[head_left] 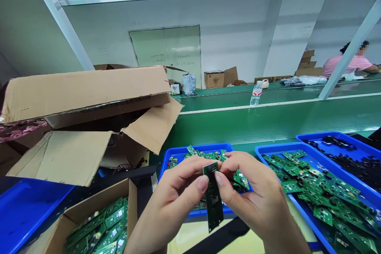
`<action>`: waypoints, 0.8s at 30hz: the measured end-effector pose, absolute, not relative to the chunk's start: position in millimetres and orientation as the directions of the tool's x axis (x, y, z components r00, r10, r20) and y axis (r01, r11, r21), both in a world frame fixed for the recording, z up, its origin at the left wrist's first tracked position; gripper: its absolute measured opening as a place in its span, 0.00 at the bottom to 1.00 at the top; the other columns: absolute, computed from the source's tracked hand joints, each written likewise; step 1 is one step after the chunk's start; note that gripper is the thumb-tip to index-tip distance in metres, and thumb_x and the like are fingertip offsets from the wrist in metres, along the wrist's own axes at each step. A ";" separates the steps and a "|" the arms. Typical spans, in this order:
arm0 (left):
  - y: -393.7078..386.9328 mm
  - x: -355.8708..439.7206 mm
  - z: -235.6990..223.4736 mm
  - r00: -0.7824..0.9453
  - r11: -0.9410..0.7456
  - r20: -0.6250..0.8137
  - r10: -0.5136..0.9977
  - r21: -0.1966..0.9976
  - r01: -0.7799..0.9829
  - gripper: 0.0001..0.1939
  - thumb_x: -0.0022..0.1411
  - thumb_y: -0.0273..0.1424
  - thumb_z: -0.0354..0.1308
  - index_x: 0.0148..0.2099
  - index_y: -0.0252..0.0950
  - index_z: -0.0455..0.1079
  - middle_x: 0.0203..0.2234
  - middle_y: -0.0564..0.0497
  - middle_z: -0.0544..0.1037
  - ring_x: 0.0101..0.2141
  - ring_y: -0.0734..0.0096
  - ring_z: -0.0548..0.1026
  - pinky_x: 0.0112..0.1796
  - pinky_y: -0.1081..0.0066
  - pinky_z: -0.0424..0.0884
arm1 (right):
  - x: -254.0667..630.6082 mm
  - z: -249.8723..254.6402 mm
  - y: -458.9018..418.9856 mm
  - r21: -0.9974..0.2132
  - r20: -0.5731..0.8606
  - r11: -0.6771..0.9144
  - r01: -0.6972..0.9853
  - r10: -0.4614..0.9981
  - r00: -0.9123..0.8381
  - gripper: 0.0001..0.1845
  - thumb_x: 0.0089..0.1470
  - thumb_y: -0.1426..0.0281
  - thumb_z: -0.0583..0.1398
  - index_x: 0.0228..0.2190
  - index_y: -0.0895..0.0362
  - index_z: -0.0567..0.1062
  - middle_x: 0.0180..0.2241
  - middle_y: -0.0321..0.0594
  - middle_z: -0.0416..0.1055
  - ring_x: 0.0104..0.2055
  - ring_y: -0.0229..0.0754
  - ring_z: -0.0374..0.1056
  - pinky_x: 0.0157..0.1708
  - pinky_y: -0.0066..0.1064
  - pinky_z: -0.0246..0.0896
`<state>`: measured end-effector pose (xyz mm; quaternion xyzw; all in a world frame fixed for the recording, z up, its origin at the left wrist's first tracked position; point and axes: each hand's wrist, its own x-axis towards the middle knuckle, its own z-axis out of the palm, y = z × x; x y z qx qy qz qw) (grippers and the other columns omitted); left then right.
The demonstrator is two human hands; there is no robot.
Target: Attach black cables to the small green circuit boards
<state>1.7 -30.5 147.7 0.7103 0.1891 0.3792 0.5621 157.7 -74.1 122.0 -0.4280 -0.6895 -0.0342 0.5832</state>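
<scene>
Fingers [193, 172] of both hands were clenched on one narrow green circuit board [213, 202], pinching it near its upper end. The board stood between the left hand [169, 202] and the right hand [256, 200], touching both, with neither hand clearly nearer. Its long axis ran almost upright, tilted slightly, and its lower end hung free below the fingertips. Just behind the hands sat a shallow blue plastic tray [196, 147] holding a heap of green boards [205, 154], too tangled to count. To the right were two more blue plastic trays: one heaped with many green boards [321, 190], its rim [268, 149] nearer the hands, and beyond it one of small black parts [342, 158]. A fourth blue plastic tray [26, 214] lay at lower left, beside a brown cardboard box [98, 202] packed with green boards. Above that gaped a large open cardboard box [86, 95]. Past the long green desk [238, 127] stood one clear plastic water bottle [256, 94], and far right sat one co-worker in a pink shirt [348, 65].
</scene>
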 end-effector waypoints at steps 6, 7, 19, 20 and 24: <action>-30.7 2.3 142.4 0.629 -0.336 0.329 0.704 0.935 -0.112 0.13 0.68 0.33 0.51 0.45 0.42 0.77 0.37 0.50 0.75 0.38 0.73 0.70 0.42 0.75 0.67 | 156.1 120.8 -72.0 -0.366 0.865 0.608 0.704 0.502 0.016 0.05 0.56 0.75 0.55 0.28 0.57 0.65 0.23 0.30 0.63 0.26 0.33 0.60 0.42 0.32 0.61; -31.2 3.4 141.7 0.615 -0.349 0.328 0.717 0.933 -0.091 0.13 0.68 0.34 0.51 0.43 0.40 0.77 0.34 0.50 0.74 0.36 0.73 0.69 0.40 0.75 0.66 | 155.9 120.5 -71.5 -0.347 0.868 0.604 0.718 0.497 0.001 0.05 0.56 0.76 0.55 0.28 0.56 0.65 0.23 0.30 0.63 0.27 0.33 0.60 0.43 0.32 0.61; -30.7 11.4 140.9 0.568 -0.429 0.386 0.727 0.901 -0.063 0.13 0.68 0.34 0.51 0.41 0.39 0.77 0.29 0.52 0.74 0.31 0.77 0.71 0.30 0.79 0.65 | 170.4 119.1 -78.5 -0.488 0.754 0.585 0.648 0.656 -0.024 0.04 0.57 0.75 0.55 0.32 0.55 0.68 0.28 0.33 0.70 0.32 0.35 0.67 0.43 0.31 0.62; -30.8 12.2 140.7 0.556 -0.451 0.404 0.726 0.891 -0.058 0.13 0.68 0.33 0.51 0.41 0.39 0.77 0.30 0.52 0.74 0.32 0.77 0.71 0.31 0.79 0.66 | 170.7 118.9 -79.3 -0.510 0.744 0.567 0.647 0.668 0.000 0.04 0.57 0.75 0.55 0.32 0.55 0.68 0.27 0.32 0.70 0.32 0.35 0.68 0.39 0.28 0.63; -31.4 14.5 138.9 0.530 -0.559 0.486 0.695 0.829 -0.027 0.12 0.68 0.30 0.51 0.41 0.41 0.76 0.29 0.54 0.73 0.33 0.78 0.70 0.35 0.79 0.65 | 170.5 119.2 -80.2 -0.527 0.754 0.543 0.654 0.654 0.064 0.04 0.57 0.74 0.57 0.32 0.54 0.70 0.27 0.31 0.70 0.30 0.33 0.68 0.31 0.23 0.63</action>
